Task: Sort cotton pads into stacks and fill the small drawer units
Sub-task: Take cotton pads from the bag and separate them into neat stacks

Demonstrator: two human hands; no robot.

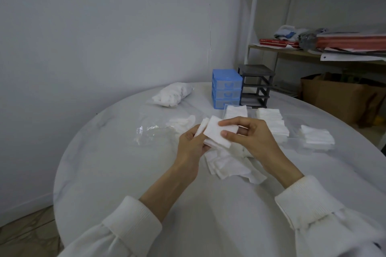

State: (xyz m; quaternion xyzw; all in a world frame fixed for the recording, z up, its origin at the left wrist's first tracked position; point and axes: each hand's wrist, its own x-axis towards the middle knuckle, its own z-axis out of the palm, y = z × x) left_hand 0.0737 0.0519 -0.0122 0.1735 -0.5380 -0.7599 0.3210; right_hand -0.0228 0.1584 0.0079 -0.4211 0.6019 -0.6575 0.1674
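Head view: both hands' fingers (228, 123) pinching cotton pads (217, 131).

No words or numbers could be read anywhere. The red books (278, 42) on the shelf (292, 53) had small white marks on their edges, but these were too tiny and blurry to make out. The blue drawers (226, 89) had no label that showed.
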